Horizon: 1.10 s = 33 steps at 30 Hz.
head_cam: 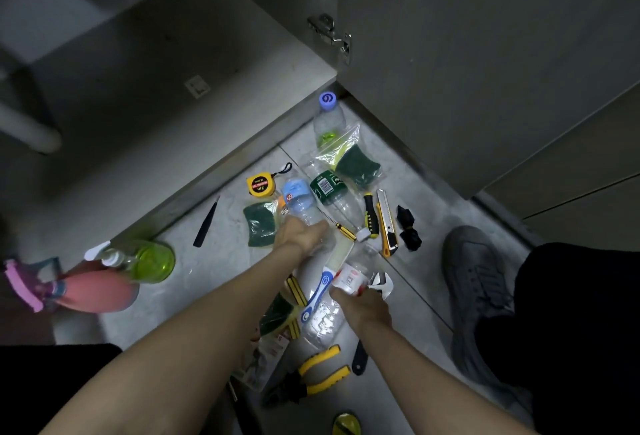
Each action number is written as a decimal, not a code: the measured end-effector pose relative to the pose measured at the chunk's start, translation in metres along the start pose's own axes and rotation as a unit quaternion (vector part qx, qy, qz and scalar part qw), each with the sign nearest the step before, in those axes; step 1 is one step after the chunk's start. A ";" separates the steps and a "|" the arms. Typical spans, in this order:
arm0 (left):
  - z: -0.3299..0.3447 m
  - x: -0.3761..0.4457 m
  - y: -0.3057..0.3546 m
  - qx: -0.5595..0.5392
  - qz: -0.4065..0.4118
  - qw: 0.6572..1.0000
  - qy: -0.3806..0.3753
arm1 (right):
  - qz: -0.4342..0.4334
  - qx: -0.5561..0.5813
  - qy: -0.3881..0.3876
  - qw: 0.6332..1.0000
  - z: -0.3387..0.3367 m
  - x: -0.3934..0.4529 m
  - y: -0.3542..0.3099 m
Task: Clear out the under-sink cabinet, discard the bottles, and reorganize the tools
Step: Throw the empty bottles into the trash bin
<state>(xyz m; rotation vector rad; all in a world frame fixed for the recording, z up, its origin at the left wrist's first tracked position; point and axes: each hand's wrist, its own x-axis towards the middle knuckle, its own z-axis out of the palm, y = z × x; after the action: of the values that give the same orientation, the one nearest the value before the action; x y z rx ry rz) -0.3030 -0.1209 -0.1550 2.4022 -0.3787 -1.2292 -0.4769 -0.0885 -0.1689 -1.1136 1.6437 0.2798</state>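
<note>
Left hand [300,234] curled round a clear, crinkled plastic bottle with a pale blue label [298,200]; right hand [363,305] gripping a clear ribbed bottle with a red-and-white label [351,277]. Both low over a pale, smooth tiled floor [221,261] strewn with tools: yellow boxy tape measure [261,185], slim yellow-and-black utility knife [387,223], yellow-handled pliers [320,374], coarse green scouring pad [260,223]. Grey open cabinet door [467,71] with metal hinge [330,35] above.

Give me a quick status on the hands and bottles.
Left hand grips blue-label bottle. Right hand grips red-label bottle. Green-label bottle and tools on the floor.
</note>
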 end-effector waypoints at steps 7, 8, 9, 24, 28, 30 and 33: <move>-0.048 -0.045 -0.016 -0.067 0.093 0.993 0.007 | -0.007 0.021 0.060 0.998 -0.003 -0.021 0.001; -0.057 -0.052 -0.017 -0.076 0.102 0.992 0.001 | -0.020 0.029 0.062 0.997 -0.004 -0.026 0.002; -0.065 -0.060 -0.017 -0.083 0.110 0.990 -0.004 | -0.035 0.041 0.063 0.997 -0.005 -0.031 0.002; -0.195 -0.171 0.044 -0.393 0.157 0.906 0.015 | -0.374 0.090 0.153 0.910 -0.068 -0.168 -0.203; -0.225 -0.198 0.074 -0.417 0.198 0.887 0.006 | -0.430 0.065 0.166 0.885 -0.110 -0.214 -0.255; -0.237 -0.209 0.086 -0.411 0.221 0.884 0.007 | -0.439 0.050 0.173 0.880 -0.128 -0.231 -0.270; -0.247 -0.219 0.096 -0.408 0.263 0.874 0.009 | -0.442 0.067 0.152 0.881 -0.152 -0.245 -0.281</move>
<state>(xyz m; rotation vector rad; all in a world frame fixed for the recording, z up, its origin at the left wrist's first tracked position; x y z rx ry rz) -0.2318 -0.0555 0.1748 1.4496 -0.3707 -0.8608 -0.3603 -0.2126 0.1959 -1.7287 1.2136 -0.6217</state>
